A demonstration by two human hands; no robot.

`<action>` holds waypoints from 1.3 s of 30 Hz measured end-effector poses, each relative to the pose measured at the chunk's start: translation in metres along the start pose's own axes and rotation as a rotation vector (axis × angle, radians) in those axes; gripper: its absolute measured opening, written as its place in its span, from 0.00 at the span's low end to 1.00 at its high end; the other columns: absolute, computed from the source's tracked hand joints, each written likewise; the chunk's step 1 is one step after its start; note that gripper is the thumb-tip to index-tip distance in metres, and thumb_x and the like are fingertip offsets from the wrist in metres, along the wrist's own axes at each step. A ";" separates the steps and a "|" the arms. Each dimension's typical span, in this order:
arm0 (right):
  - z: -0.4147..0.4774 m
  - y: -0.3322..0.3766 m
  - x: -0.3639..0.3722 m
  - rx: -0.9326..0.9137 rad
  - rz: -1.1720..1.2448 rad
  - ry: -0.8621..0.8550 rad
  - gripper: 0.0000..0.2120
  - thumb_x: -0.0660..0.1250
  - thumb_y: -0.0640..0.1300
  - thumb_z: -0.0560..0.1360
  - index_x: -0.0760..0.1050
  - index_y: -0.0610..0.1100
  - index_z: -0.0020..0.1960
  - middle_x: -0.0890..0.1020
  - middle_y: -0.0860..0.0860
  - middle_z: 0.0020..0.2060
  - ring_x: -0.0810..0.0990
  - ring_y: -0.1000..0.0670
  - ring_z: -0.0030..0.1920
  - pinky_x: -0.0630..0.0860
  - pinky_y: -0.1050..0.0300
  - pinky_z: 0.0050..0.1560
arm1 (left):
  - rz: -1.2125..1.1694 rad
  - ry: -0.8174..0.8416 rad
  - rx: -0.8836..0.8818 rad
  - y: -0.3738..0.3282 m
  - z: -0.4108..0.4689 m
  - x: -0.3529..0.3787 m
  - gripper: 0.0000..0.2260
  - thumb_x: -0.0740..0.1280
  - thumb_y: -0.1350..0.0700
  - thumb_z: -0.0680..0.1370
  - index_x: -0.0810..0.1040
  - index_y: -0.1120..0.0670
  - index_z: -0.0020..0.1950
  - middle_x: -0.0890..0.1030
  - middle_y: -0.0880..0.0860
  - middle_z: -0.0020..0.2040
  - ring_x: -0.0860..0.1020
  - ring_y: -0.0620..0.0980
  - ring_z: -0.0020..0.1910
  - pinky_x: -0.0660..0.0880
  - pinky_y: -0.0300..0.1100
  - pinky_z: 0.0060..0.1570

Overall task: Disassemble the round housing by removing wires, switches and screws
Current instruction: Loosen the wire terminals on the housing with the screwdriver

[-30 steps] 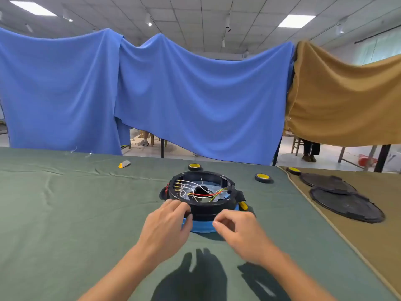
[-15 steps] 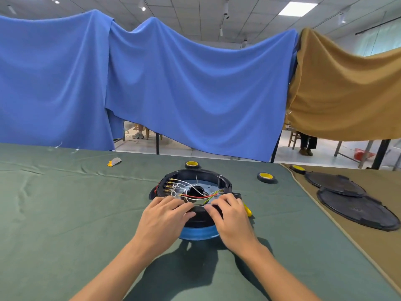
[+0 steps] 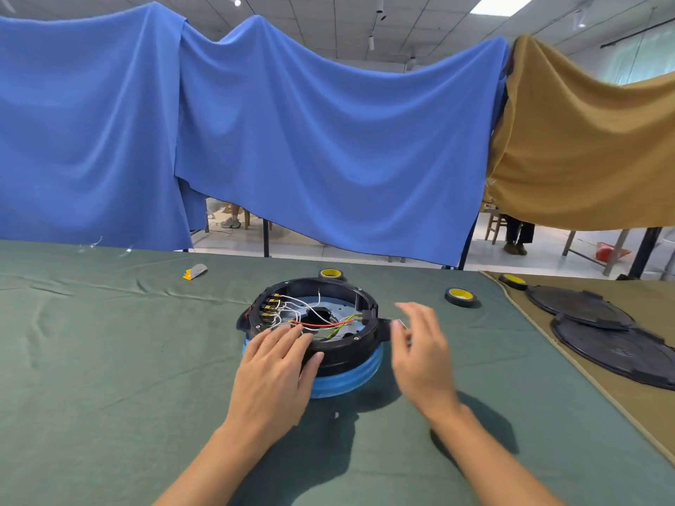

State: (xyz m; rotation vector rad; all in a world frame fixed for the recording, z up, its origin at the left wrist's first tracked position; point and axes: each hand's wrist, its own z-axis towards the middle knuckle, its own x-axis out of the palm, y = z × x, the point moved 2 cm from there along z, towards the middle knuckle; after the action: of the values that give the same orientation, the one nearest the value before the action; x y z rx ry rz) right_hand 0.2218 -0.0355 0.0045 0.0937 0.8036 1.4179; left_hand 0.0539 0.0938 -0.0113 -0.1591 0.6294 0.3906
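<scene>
The round housing (image 3: 341, 346) sits on the surface (image 3: 109, 359) directly under the left fingers (image 3: 288, 336) and just left of the right fingers (image 3: 414, 314). It is a shallow black plastic ring, smooth and slightly glossy, open at the top and seated on a ribbed blue base (image 3: 347, 383).

Inside it, beyond the left fingertips, lies a pale perforated plate with a dark opening at its centre. Thin white wires (image 3: 292, 308) loop across it, and a red wire (image 3: 321, 326) and a yellow-green one run towards the wall nearest the right fingers. A row of small switches (image 3: 270, 304) with brass-coloured terminals lines the inner wall just ahead of the left fingers.

The left hand (image 3: 277, 374) lies flat, its fingers straight and close together on the near rim, with the thumb against the outer wall. The right hand (image 3: 420, 354) is raised beside the housing, its fingers loosely apart and blurred. A thin pale strand shows at the thumb tip; I cannot tell whether it is pinched.

The surface is covered in matt green cloth, softly creased. Beyond the right fingers lies a black tape roll (image 3: 460, 296) with a yellow core. Farther right, two flat black round covers (image 3: 617, 354) overlap on tan cloth.
</scene>
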 end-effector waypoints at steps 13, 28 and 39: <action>-0.008 -0.065 -0.018 0.240 -0.344 0.371 0.15 0.63 0.38 0.77 0.74 0.43 0.63 0.76 0.45 0.55 0.74 0.44 0.56 0.68 0.54 0.55 | 0.071 -0.054 -0.016 -0.062 0.024 0.028 0.15 0.60 0.47 0.78 0.83 0.54 0.50 0.85 0.47 0.49 0.82 0.49 0.48 0.67 0.45 0.56; -0.013 -0.074 -0.016 0.334 -0.472 0.365 0.07 0.55 0.40 0.80 0.69 0.43 0.55 0.72 0.45 0.52 0.72 0.43 0.52 0.70 0.52 0.50 | 0.093 -0.074 -0.128 -0.065 0.018 0.040 0.10 0.74 0.53 0.73 0.84 0.56 0.51 0.83 0.49 0.43 0.82 0.52 0.43 0.67 0.44 0.51; -0.002 -0.079 -0.020 0.516 0.171 0.117 0.07 0.52 0.40 0.82 0.68 0.47 0.53 0.77 0.48 0.47 0.76 0.45 0.49 0.70 0.51 0.48 | -0.416 -0.103 -0.273 -0.053 0.019 0.024 0.14 0.61 0.43 0.77 0.72 0.47 0.33 0.71 0.36 0.30 0.71 0.39 0.37 0.61 0.46 0.51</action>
State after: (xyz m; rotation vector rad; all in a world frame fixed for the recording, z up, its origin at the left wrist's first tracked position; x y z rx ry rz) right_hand 0.2885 -0.0692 -0.0285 0.4882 1.2700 1.3530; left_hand 0.1032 0.0575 -0.0084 -0.5182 0.4248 0.0789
